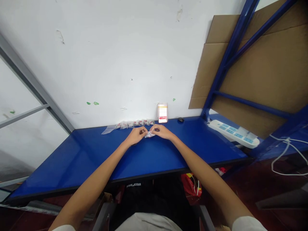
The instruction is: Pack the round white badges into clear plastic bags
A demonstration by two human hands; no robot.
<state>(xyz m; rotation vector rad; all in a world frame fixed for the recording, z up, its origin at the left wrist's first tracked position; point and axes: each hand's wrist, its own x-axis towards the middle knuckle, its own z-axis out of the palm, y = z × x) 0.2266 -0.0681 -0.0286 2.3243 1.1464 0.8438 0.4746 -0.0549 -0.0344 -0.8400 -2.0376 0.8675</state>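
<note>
The step in hand looks like fine two-handed work on one small, shiny clear packet (150,134), which sits between the fingertips near the middle of the blue surface (149,157); whether it rests there or is lifted slightly cannot be told. The left hand (137,134) pinches its left side between thumb and fingers, and the right hand (161,131) pinches its upper right edge the same way, the two sets of fingertips close together. What the packet contains is too small to make out. Behind the hands, a row of similar small packets (140,123) lies along the wall, with a flat clear bag (109,129) at its left end and an upright lit phone (162,114) near its right. As a judgement, the next move calls for a steady grip on one side while the other fingertips work the thin film gently.
</note>
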